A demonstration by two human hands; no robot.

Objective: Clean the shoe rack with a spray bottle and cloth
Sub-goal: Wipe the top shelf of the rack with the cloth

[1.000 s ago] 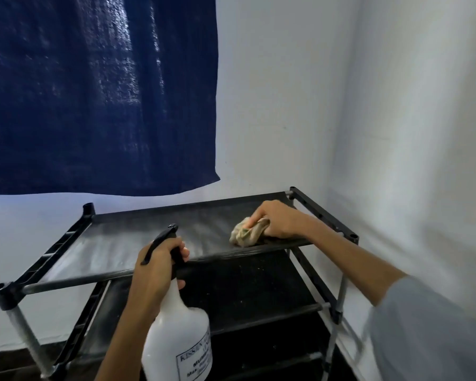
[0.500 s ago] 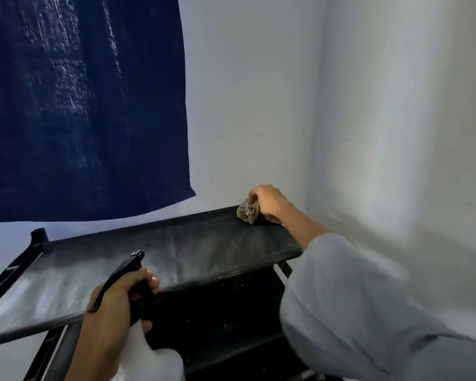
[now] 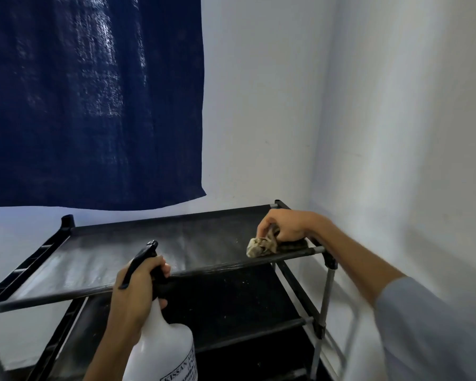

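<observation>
The bottle is cut off by the bottom edge at lower centre, and its label can only partly be read. The rack is clipped at the left edge and the bottom, with its lower shelves lost in shadow. Part of the cloth is hidden under the right hand. The right sleeve is blurred at lower right. The bottle's black spray head is gripped by the left hand, fingers curled tight round the neck below the lever. The crumpled cloth is pinched by the right hand's bent fingers and pressed onto the top shelf at its right front corner, centre right of the frame. A dark curtain fills the upper left.
</observation>
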